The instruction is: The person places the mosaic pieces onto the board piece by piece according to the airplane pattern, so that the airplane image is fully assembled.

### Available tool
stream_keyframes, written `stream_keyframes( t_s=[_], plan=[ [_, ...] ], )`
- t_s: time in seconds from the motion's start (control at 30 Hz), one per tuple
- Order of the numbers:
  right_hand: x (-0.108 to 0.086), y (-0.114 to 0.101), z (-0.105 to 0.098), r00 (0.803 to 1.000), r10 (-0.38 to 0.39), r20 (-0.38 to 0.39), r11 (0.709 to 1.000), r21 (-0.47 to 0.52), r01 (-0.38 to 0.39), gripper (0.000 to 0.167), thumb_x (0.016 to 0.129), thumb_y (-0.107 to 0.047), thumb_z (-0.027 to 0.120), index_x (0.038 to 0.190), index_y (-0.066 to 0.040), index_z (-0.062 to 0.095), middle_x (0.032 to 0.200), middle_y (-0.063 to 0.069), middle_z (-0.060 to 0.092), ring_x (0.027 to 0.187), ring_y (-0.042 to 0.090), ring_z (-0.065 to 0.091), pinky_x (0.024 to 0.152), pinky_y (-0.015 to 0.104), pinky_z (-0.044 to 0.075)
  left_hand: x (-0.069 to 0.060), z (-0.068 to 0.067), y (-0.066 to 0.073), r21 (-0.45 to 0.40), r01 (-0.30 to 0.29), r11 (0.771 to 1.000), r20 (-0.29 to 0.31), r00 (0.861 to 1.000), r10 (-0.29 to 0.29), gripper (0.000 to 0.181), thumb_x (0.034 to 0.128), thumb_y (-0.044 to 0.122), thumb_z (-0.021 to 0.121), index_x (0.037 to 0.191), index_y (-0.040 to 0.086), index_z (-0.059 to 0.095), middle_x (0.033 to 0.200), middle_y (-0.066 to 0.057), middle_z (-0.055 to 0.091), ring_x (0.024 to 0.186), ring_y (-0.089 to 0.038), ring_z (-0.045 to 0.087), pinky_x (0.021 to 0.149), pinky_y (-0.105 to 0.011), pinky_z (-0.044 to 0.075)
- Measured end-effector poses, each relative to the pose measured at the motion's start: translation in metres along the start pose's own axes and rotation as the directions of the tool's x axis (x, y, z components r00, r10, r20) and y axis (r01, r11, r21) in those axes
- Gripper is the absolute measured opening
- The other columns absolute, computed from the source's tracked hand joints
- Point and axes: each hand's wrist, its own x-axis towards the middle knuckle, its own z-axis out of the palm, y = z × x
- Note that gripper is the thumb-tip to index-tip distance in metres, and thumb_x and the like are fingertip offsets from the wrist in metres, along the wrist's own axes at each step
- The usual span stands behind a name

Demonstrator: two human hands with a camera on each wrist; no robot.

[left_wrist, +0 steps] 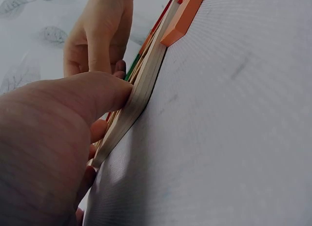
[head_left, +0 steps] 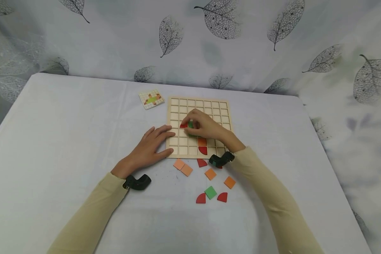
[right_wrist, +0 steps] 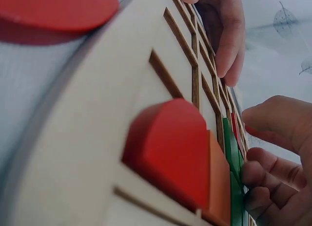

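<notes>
A square wooden grid board [head_left: 174,151] lies on the table. My left hand [head_left: 150,145] rests along the board's left edge with fingers extended. Its thumb [left_wrist: 109,92] presses the edge in the left wrist view. Over the middle of the grid, my right hand [head_left: 206,126] pinches a red quarter-circle tile [head_left: 183,125] between thumb and index finger, at a cell left of the green tiles [head_left: 191,124]. The other fingers curl above the green tiles and partly hide them. An orange square tile [head_left: 202,141] and another red quarter-circle tile [right_wrist: 170,148] sit in cells nearer the front edge.
In front of the board lie loose tiles: paired light orange squares [head_left: 182,167], orange squares [head_left: 230,182], a green square [head_left: 211,192] and red quarter-circles [head_left: 201,198]. A pattern card [head_left: 151,98] lies past the board's upper left corner. A leaf-printed cloth [head_left: 190,42] hangs behind the table.
</notes>
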Motion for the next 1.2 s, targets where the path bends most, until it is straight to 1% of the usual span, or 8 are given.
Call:
stream_keyframes(
  t_s=[0.2,0.43,0.63,0.83,1.07,1.2],
  plan=[
    [-0.005,-0.001,0.0,0.999,-0.039,-0.001,0.999,0.023,0.039,0.02,0.093,-0.012,0.067,0.111,-0.004,0.069,0.105,0.009,0.058,0.069,0.016,0.048,0.062,0.027,0.042,0.001,0.001,-0.001,0.005,0.002,1.0,-0.007,1.0,-0.002,0.052,0.0929,0.027,0.065,0.138,0.006,0.05,0.152,-0.012,0.036,0.142,-0.027,0.033,0.121,-0.046,0.008],
    [-0.013,-0.005,-0.001,0.998,-0.067,0.002,0.997,0.045,0.067,0.02,0.093,-0.01,0.066,0.111,-0.003,0.069,0.104,0.009,0.06,0.068,0.015,0.049,0.061,0.027,0.043,0.001,0.002,-0.001,-0.003,-0.015,1.0,-0.009,1.0,0.015,0.051,0.0929,0.027,0.065,0.138,0.006,0.051,0.152,-0.013,0.037,0.141,-0.028,0.033,0.121,-0.046,0.008],
    [-0.018,-0.006,-0.001,0.994,-0.111,0.005,0.992,0.053,0.111,0.019,0.093,-0.008,0.065,0.111,-0.002,0.068,0.104,0.008,0.061,0.07,0.015,0.05,0.063,0.027,0.045,0.0,0.002,0.0,-0.002,-0.006,1.0,-0.005,1.0,0.006,0.051,0.0933,0.027,0.065,0.138,0.006,0.05,0.153,-0.013,0.036,0.142,-0.028,0.032,0.121,-0.046,0.008],
    [-0.025,-0.008,0.0,0.991,-0.13,-0.011,0.99,0.058,0.131,0.017,0.092,-0.006,0.065,0.108,-0.002,0.068,0.101,0.006,0.063,0.075,0.014,0.052,0.066,0.028,0.047,0.0,0.002,0.0,0.0,-0.004,1.0,-0.009,1.0,0.004,0.052,0.0925,0.026,0.065,0.138,0.005,0.051,0.152,-0.013,0.037,0.141,-0.028,0.033,0.121,-0.046,0.008],
    [-0.036,-0.01,-0.002,0.992,-0.127,0.027,0.99,0.066,0.125,0.018,0.091,-0.007,0.067,0.108,-0.002,0.068,0.098,0.004,0.064,0.072,0.013,0.052,0.063,0.027,0.047,0.0,0.002,0.0,-0.001,0.009,1.0,0.001,1.0,-0.009,0.052,0.0925,0.026,0.066,0.138,0.006,0.051,0.152,-0.013,0.036,0.142,-0.028,0.032,0.121,-0.045,0.007],
    [-0.042,-0.008,-0.002,0.986,-0.16,0.056,0.985,0.078,0.155,0.017,0.091,-0.005,0.066,0.108,-0.003,0.069,0.099,0.005,0.064,0.072,0.013,0.052,0.062,0.027,0.047,0.0,0.002,0.001,0.002,0.014,1.0,0.004,1.0,-0.014,0.052,0.0926,0.026,0.066,0.139,0.006,0.05,0.153,-0.012,0.036,0.142,-0.027,0.032,0.121,-0.046,0.008]
  ],
)
